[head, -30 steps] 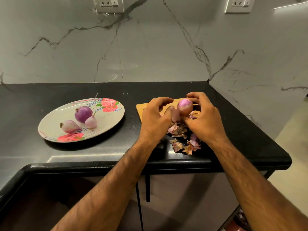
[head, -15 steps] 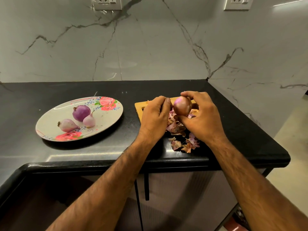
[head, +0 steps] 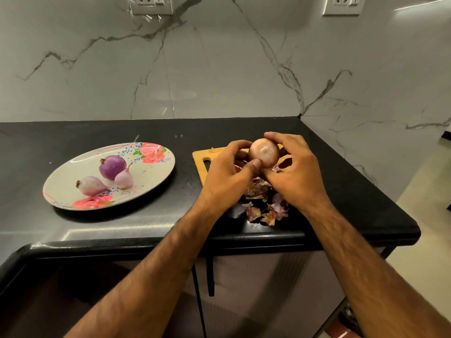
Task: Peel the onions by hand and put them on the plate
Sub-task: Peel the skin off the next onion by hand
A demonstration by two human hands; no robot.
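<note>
Both hands, left hand (head: 227,174) and right hand (head: 296,172), curled, gripping onion (head: 264,153).

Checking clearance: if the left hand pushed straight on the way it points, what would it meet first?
The onion, which its thumb touches; beyond that, probably the right hand.

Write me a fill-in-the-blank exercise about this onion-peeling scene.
1. The flowered plate holds ____ onions.
2. The left hand and the right hand together grip one ____ above the wooden cutting board.
3. Loose peels lie on the ____ countertop.
Missing words: three; onion; black.
</note>
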